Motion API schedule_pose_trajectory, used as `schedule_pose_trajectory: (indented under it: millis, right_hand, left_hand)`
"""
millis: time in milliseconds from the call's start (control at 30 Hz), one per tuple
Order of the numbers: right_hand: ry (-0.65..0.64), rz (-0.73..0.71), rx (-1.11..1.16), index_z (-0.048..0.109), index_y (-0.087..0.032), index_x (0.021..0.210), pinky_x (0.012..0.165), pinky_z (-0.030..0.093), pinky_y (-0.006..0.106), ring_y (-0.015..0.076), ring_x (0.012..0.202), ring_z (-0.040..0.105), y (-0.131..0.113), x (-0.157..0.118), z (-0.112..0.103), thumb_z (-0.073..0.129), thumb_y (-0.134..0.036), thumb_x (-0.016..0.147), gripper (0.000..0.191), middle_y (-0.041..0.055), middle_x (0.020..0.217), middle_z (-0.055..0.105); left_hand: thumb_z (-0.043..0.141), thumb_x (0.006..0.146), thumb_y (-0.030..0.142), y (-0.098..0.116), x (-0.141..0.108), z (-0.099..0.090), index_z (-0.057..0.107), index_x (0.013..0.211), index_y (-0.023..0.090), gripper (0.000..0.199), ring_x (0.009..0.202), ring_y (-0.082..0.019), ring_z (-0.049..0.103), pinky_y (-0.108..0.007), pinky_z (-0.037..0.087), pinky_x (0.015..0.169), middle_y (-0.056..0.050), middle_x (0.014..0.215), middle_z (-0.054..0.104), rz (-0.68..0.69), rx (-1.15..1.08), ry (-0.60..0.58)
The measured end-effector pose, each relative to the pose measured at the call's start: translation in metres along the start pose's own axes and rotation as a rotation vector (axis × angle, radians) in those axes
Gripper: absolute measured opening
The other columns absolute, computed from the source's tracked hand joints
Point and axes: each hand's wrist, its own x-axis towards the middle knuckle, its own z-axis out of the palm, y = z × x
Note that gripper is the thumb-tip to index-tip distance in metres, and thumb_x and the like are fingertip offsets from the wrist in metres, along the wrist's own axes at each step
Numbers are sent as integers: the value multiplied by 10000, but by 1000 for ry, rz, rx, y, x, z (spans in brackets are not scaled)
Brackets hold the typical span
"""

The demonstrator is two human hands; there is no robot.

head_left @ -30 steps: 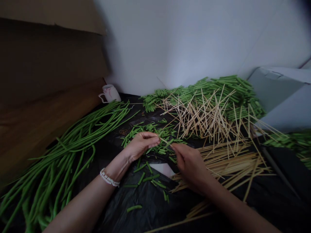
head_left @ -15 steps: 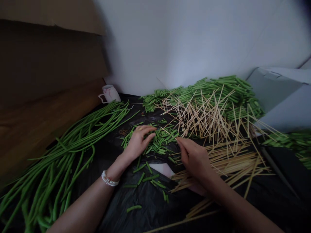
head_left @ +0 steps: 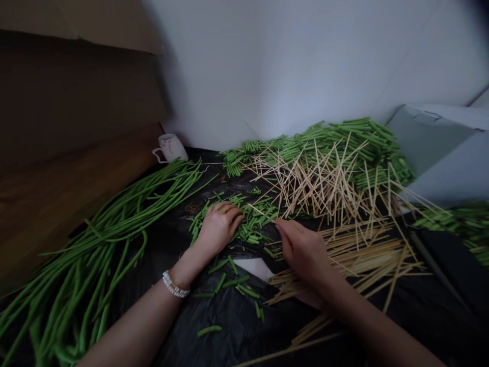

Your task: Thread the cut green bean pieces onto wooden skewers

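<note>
The left hand (head_left: pixel 219 227) is curving over the short, cut green stalk pieces (head_left: pixel 255 220), its fingers bending downward; whether it is pinching one, I cannot tell. The right hand (head_left: pixel 303 250) is pinching a thin, pale wooden stick (head_left: pixel 256 208), which is pointing toward the left hand above those pieces. They are lying scattered on the black plastic sheet (head_left: pixel 171 326). Gathering a piece seems to be the step in hand; lifting one cleanly is calling for thumb and fingertips closing around it, with the stick staying clear
</note>
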Motion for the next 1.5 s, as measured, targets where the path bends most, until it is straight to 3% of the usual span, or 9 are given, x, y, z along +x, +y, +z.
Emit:
schedule_pose_trajectory:
  millis: [267, 433, 600, 933, 1167, 1500]
  right_hand:
    - [-5, -1, -7, 649, -172, 1086, 722, 489, 258, 160, 817, 666, 0, 0, 1, 419, -148, 925, 282, 61, 946, 717]
    - [-4, -12, -13, 649, -161, 1100, 737, 490, 256, 164, 827, 669, 1, 0, 1, 424, -152, 930, 282, 67, 940, 718]
    - [-13, -5, -3, 653, -167, 1096, 746, 494, 257, 167, 828, 675, -2, 0, -1, 421, -151, 931, 285, 65, 936, 717]
    - [-58, -4, -3, 651, -173, 1102, 734, 499, 247, 162, 809, 678, -6, 0, -2, 412, -140, 925, 299, 69, 924, 716]
    - [-61, -21, -4, 645, -159, 1116, 727, 495, 239, 160, 812, 676, -6, -1, -3, 412, -124, 914, 311, 75, 925, 716]
    - [-89, -2, -19, 639, -164, 1137, 713, 489, 252, 173, 808, 678, -5, -1, 0, 423, -126, 914, 313, 69, 941, 714]
  left_hand:
    - [584, 819, 174, -4, 0, -4, 686, 855, 204, 112, 942, -254, 577, -378, 443, 843, -78, 888, 690, -57, -38, 45]
    - [517, 872, 166, -2, 1, -4, 673, 1066, 186, 250, 970, -245, 545, -388, 427, 864, -88, 955, 675, -98, -53, 157]
    - [494, 904, 203, 6, 4, -10, 703, 1002, 188, 232, 930, -219, 571, -365, 436, 861, -83, 942, 664, -98, -220, 258]
    - [663, 799, 310, 13, 6, -7, 707, 945, 143, 226, 889, -204, 660, -312, 487, 846, -79, 957, 734, -350, -868, 197]
    - [750, 712, 276, 17, 7, -7, 727, 876, 148, 209, 778, -162, 649, -262, 496, 745, -51, 858, 732, -395, -940, 227]
    - [798, 651, 280, 23, 7, -10, 749, 886, 157, 270, 767, -170, 661, -282, 512, 750, -54, 858, 746, -455, -1026, 229]
